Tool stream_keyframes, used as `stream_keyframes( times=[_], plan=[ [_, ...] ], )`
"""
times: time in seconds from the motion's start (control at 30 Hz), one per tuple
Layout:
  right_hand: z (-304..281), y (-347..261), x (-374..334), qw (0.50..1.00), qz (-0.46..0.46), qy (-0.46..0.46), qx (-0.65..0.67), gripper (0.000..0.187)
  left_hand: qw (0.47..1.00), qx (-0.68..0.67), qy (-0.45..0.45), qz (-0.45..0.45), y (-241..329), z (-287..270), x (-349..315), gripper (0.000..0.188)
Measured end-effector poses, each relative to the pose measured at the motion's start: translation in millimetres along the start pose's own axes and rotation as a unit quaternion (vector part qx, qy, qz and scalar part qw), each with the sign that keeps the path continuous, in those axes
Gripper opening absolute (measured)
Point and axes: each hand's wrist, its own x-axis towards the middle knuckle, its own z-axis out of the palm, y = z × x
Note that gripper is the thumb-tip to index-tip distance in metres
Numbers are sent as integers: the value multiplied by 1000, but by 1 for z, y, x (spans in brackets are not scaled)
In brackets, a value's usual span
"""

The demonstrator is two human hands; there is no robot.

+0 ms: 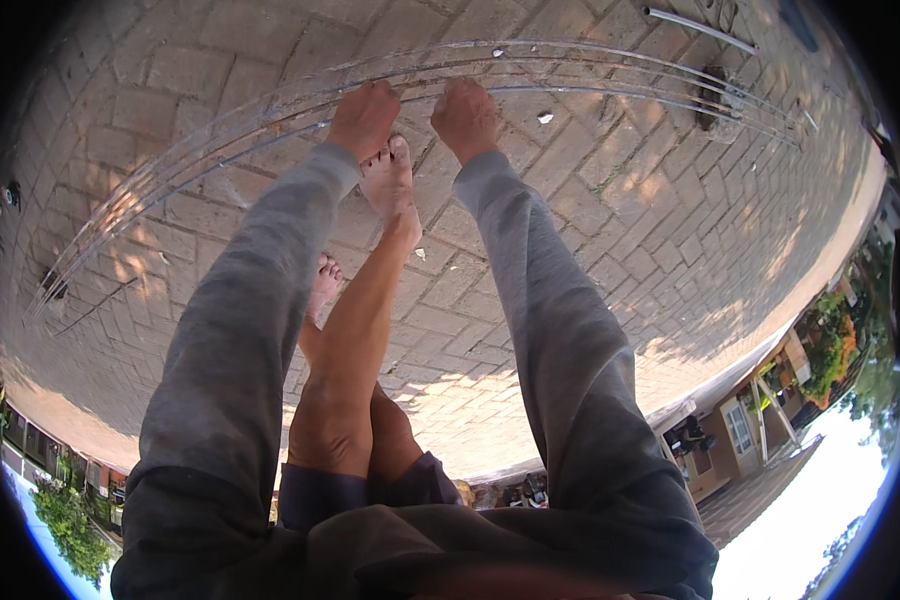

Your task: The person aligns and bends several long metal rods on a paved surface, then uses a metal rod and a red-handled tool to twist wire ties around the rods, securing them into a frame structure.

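Several long, thin metal rods [610, 93] run side by side across the view, low over brick paving. My left hand [365, 118] is closed over the nearer rods, just beyond the toes of my bare foot [388, 180]. A short way to its right, my right hand [467, 115] is also closed, knuckles up, at the same nearer rods. The fingers of both hands curl under and are partly hidden, so I cannot tell how many rods each one grips. Between the hands the rods continue, apart from the farther ones behind.
Toward their right end the rods pass over a dark, rough block [716, 100]. A small dark object [54, 287] lies by their left end. Farther off lies a grey pipe [700, 30]. White chips [545, 118] are scattered on the paving [630, 220]. A building [735, 425] stands at the lower right.
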Motion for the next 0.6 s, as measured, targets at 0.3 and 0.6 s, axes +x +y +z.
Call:
stream_keyframes(
  times=[0.3, 0.6],
  plan=[
    [-59, 102, -57, 967, 185, 78, 159, 19, 992, -60, 103, 33, -9, 15, -10, 32],
    [-97, 152, 34, 994, 44, 73, 64, 20, 998, 40, -22, -32, 5, 11, -4, 33]
  ],
)
